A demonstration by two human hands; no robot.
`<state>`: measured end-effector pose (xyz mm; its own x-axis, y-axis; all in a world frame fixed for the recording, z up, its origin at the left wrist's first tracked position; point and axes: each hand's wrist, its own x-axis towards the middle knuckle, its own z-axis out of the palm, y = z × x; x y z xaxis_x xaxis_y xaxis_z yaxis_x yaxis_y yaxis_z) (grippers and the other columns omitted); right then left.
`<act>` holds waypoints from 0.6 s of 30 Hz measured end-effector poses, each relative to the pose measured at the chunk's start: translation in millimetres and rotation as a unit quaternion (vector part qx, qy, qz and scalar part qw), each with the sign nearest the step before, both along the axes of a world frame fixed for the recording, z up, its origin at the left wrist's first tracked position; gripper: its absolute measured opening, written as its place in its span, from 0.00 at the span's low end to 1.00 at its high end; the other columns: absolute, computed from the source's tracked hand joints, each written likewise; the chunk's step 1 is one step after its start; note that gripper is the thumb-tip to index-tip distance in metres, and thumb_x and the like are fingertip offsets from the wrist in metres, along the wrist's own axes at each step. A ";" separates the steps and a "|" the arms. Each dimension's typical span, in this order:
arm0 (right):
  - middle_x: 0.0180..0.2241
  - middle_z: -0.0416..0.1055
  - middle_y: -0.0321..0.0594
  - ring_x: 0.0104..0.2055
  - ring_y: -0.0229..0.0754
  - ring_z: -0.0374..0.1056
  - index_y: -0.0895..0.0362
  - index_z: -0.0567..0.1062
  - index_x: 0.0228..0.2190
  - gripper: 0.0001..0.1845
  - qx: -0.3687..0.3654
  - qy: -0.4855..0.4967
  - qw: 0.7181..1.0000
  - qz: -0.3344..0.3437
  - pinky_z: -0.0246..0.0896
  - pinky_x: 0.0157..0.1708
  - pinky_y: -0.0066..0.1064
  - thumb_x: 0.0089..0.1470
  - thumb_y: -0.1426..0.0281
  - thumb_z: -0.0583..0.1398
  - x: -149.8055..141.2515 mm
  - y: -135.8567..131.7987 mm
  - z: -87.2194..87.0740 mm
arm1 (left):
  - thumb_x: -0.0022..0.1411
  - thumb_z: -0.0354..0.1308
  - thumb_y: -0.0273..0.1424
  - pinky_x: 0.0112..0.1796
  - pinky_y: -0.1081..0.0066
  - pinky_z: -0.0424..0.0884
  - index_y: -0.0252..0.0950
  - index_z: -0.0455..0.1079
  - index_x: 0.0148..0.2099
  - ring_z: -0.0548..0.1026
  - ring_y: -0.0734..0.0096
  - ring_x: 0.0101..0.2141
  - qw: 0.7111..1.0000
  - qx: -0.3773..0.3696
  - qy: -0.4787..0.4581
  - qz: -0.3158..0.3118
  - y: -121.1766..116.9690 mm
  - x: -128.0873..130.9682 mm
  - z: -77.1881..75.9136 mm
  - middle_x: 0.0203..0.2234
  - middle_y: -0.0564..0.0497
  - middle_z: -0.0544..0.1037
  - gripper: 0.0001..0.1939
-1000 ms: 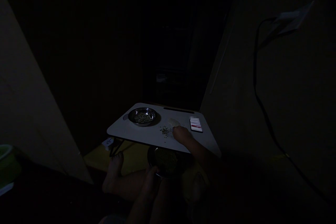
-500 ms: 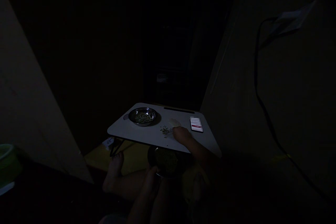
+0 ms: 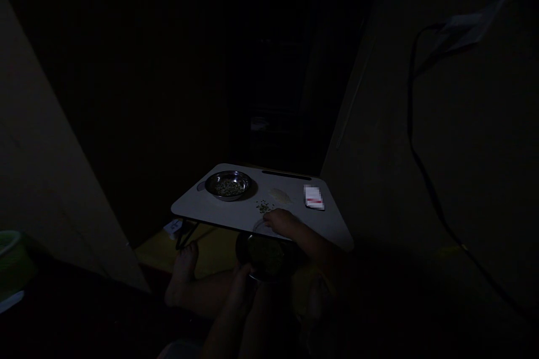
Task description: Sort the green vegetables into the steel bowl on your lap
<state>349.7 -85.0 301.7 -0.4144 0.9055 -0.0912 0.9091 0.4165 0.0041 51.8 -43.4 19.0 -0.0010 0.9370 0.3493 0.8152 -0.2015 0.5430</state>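
The light is very dim. My right hand (image 3: 280, 221) is closed at the front edge of a white folding table (image 3: 227, 219). Its fingers are on a pale, round-edged thing (image 3: 259, 226), perhaps a clear lid or dish, lying low against the tabletop. Just beyond the fingers is a scatter of small dark seed-like pieces (image 3: 264, 206). Down in my lap, my left hand (image 3: 243, 274) grips the near left rim of a round metal bowl (image 3: 241, 249). Greenish contents show inside it, and its far rim sits under the table's edge.
A shiny steel bowl (image 3: 227, 197) of pale green pieces stands on the table's left. A small whitish heap (image 3: 281, 196) lies near the middle, with a phone (image 3: 314, 197) to its right. A cable (image 3: 410, 123) hangs along the right wall. A green tub (image 3: 17, 263) stands far left.
My right hand has moved left and toward me, bringing the pale round-edged thing to the table's front edge. The whitish heap is more exposed. My left hand stays on the bowl's rim.
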 end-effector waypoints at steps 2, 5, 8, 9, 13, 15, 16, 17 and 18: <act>0.38 0.69 0.43 0.40 0.42 0.63 0.55 0.71 0.36 0.14 -0.010 -0.007 1.000 0.022 0.53 0.34 0.27 0.48 0.67 0.51 -3.1 -5.7 -2.0 | 0.53 0.42 0.25 0.29 0.59 0.62 0.39 0.64 0.39 0.70 0.61 0.33 1.000 -0.003 -0.012 -0.023 -20.7 45.7 -14.6 0.26 0.46 0.69 0.14; 0.38 0.69 0.44 0.40 0.42 0.63 0.55 0.71 0.37 0.14 0.002 -0.005 0.999 0.043 0.53 0.34 0.28 0.49 0.66 0.50 -2.7 -12.2 -2.2 | 0.55 0.42 0.28 0.30 0.58 0.62 0.40 0.64 0.42 0.69 0.61 0.35 0.999 -0.003 -0.033 -0.042 -34.1 72.8 -22.6 0.29 0.44 0.70 0.14; 0.38 0.69 0.43 0.40 0.41 0.64 0.54 0.70 0.38 0.15 0.023 0.013 0.999 0.023 0.53 0.34 0.27 0.51 0.65 0.49 7.2 -11.9 2.3 | 0.55 0.45 0.29 0.31 0.58 0.63 0.40 0.66 0.40 0.69 0.60 0.35 1.000 -0.019 -0.013 0.003 -14.6 24.1 -3.4 0.30 0.44 0.69 0.12; 0.38 0.69 0.42 0.40 0.41 0.64 0.54 0.70 0.38 0.15 0.030 0.016 0.999 0.007 0.53 0.34 0.27 0.51 0.65 0.48 12.4 -10.3 4.4 | 0.56 0.45 0.29 0.32 0.58 0.63 0.39 0.66 0.40 0.69 0.61 0.36 1.000 -0.017 -0.011 0.021 -5.0 1.3 4.9 0.31 0.43 0.69 0.12; 0.39 0.69 0.45 0.39 0.42 0.64 0.55 0.69 0.40 0.17 0.059 0.004 0.994 -0.089 0.54 0.33 0.28 0.52 0.64 0.47 36.8 -0.6 10.3 | 0.55 0.47 0.36 0.37 0.63 0.65 0.36 0.61 0.45 0.66 0.69 0.40 0.999 -0.018 -0.009 0.046 19.3 -50.3 20.3 0.40 0.46 0.66 0.17; 0.38 0.69 0.46 0.39 0.42 0.65 0.57 0.69 0.39 0.17 0.072 -0.004 0.991 -0.109 0.54 0.32 0.27 0.52 0.67 0.47 47.7 4.1 10.0 | 0.54 0.47 0.37 0.37 0.63 0.65 0.36 0.61 0.46 0.66 0.70 0.40 0.999 -0.018 -0.007 0.050 20.6 -48.7 17.0 0.42 0.46 0.65 0.18; 0.37 0.69 0.47 0.38 0.42 0.65 0.58 0.70 0.39 0.17 0.071 -0.009 0.990 -0.121 0.54 0.31 0.27 0.52 0.67 0.47 52.2 6.0 9.2 | 0.54 0.47 0.36 0.37 0.63 0.65 0.36 0.61 0.46 0.66 0.69 0.40 0.999 -0.017 -0.005 0.051 20.0 -45.4 14.3 0.42 0.46 0.65 0.17; 0.37 0.69 0.47 0.37 0.43 0.65 0.58 0.70 0.38 0.17 0.071 -0.012 0.989 -0.128 0.55 0.30 0.28 0.52 0.67 0.46 55.9 7.7 8.0 | 0.55 0.47 0.36 0.37 0.63 0.65 0.36 0.61 0.46 0.66 0.69 0.40 0.999 -0.016 -0.004 0.052 19.2 -42.3 11.7 0.42 0.46 0.65 0.17; 0.36 0.69 0.48 0.37 0.43 0.65 0.59 0.70 0.38 0.18 0.070 -0.016 0.988 -0.134 0.55 0.30 0.28 0.52 0.66 0.46 58.7 9.1 6.7 | 0.55 0.47 0.36 0.37 0.63 0.65 0.36 0.61 0.46 0.66 0.70 0.40 0.999 -0.016 -0.003 0.050 18.5 -40.3 9.4 0.42 0.46 0.65 0.17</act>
